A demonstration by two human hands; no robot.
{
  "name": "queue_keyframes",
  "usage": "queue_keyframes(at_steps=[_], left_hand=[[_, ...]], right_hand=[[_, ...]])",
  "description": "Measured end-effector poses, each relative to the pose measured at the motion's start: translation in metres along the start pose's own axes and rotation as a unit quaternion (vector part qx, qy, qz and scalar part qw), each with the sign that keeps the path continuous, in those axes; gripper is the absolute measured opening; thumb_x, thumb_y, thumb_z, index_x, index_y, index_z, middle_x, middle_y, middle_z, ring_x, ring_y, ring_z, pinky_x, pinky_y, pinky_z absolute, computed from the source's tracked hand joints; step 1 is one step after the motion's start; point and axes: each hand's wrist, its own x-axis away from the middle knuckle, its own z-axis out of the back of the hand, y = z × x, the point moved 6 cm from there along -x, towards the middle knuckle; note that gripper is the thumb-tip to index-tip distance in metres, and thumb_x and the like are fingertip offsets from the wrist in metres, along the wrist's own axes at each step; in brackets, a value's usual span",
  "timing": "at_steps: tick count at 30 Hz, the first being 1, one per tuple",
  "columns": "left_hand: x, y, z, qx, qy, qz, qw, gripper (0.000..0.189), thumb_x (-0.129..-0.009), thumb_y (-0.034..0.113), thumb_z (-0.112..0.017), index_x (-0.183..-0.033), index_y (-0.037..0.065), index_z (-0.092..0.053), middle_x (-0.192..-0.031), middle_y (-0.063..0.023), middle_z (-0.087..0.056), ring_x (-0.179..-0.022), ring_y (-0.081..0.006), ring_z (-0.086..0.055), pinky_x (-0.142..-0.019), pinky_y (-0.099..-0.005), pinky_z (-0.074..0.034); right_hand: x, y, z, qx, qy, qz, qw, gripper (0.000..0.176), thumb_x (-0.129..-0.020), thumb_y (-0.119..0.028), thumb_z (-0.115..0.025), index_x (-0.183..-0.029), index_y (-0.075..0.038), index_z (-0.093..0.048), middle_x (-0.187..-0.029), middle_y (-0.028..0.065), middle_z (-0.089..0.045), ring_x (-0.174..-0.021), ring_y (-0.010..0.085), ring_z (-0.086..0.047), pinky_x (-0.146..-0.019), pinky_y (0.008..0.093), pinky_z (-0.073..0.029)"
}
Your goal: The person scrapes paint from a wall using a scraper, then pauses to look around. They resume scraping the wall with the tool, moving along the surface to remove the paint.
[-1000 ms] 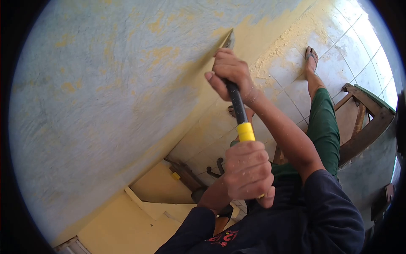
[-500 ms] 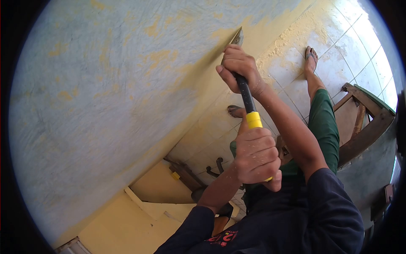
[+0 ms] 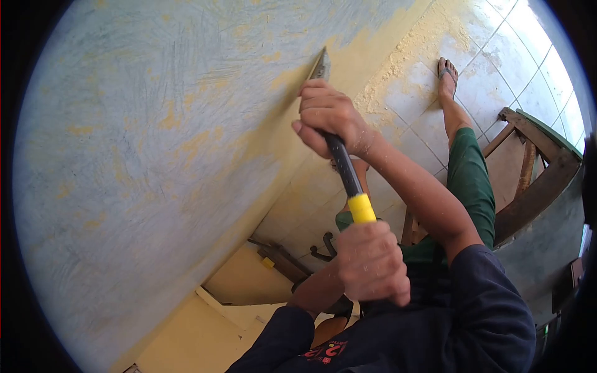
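Note:
A long-handled scraper (image 3: 361, 208) with a black grip and a yellow band slants up toward the wall. Its metal blade (image 3: 321, 66) meets or nearly meets the wall (image 3: 161, 124), which is patchy grey with yellow paint remnants. High on the shaft, just behind the blade, my right hand (image 3: 331, 117) is closed around the tool. My left hand (image 3: 373, 262), slightly blurred, wraps the lower end of the handle below the yellow band. Pale dust speckles my right forearm.
Yellow scrapings (image 3: 398, 65) lie along the foot of the wall on the white tiled floor (image 3: 497, 74). A wooden chair (image 3: 535, 199) stands close on my right. Below are my sandalled foot (image 3: 446, 73) and a dark wooden piece (image 3: 283, 264) near the yellow lower wall.
Both hands have moved the scraper left in view, its blade sliding across the wall. My left hand has dropped slightly. The camera view has shifted a little.

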Motion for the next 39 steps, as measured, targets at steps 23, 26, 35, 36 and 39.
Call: queue_keyframes(at_steps=[23,26,35,36,39], left_hand=[[-0.017,0.005,-0.019,-0.010,-0.009,-0.007,1.000,0.013,-0.075,0.015,-0.064,-0.072,0.009,-0.053,-0.065,-0.0017,-0.054,-0.058,-0.0189,-0.058,-0.062,-0.0332,-0.051],[-0.016,-0.002,-0.026,-0.002,-0.032,0.027,0.999,0.014,-0.078,0.015,-0.065,-0.072,0.009,-0.053,-0.063,-0.0014,-0.054,-0.057,-0.0185,-0.058,-0.061,-0.0333,-0.051],[-0.012,-0.012,-0.021,0.003,-0.034,0.017,0.999,0.019,-0.081,0.018,-0.065,-0.070,0.009,-0.053,-0.062,-0.0012,-0.052,-0.057,-0.0193,-0.057,-0.060,-0.0344,-0.051],[-0.012,-0.017,-0.023,0.014,-0.032,0.018,0.999,0.018,-0.080,0.017,-0.064,-0.069,0.009,-0.053,-0.062,-0.0013,-0.052,-0.057,-0.0194,-0.057,-0.059,-0.0345,-0.051],[-0.017,0.001,-0.025,0.012,-0.017,0.004,1.000,0.015,-0.077,0.014,-0.063,-0.068,0.009,-0.052,-0.063,-0.0022,-0.052,-0.056,-0.0205,-0.056,-0.058,-0.0352,-0.050]], right_hand=[[-0.011,-0.004,0.017,-0.025,0.033,0.015,0.999,0.030,-0.079,0.002,-0.066,-0.059,-0.004,-0.045,-0.058,0.0093,-0.044,-0.060,0.0300,-0.046,-0.077,0.0402,-0.046],[-0.005,0.006,0.019,-0.019,0.023,0.011,1.000,0.029,-0.079,0.004,-0.065,-0.060,-0.003,-0.044,-0.059,0.0092,-0.043,-0.060,0.0299,-0.047,-0.080,0.0424,-0.048],[0.000,0.019,0.024,0.019,0.020,-0.012,1.000,0.029,-0.079,0.006,-0.065,-0.060,-0.001,-0.044,-0.060,0.0105,-0.041,-0.061,0.0321,-0.047,-0.083,0.0443,-0.050],[-0.003,0.014,0.025,0.025,0.023,-0.009,0.999,0.029,-0.079,0.006,-0.065,-0.060,-0.001,-0.044,-0.060,0.0105,-0.041,-0.061,0.0321,-0.047,-0.083,0.0443,-0.050],[-0.013,-0.009,0.020,-0.024,0.036,0.020,0.999,0.026,-0.078,0.007,-0.063,-0.060,-0.001,-0.045,-0.059,0.0105,-0.043,-0.060,0.0319,-0.047,-0.082,0.0429,-0.050]])
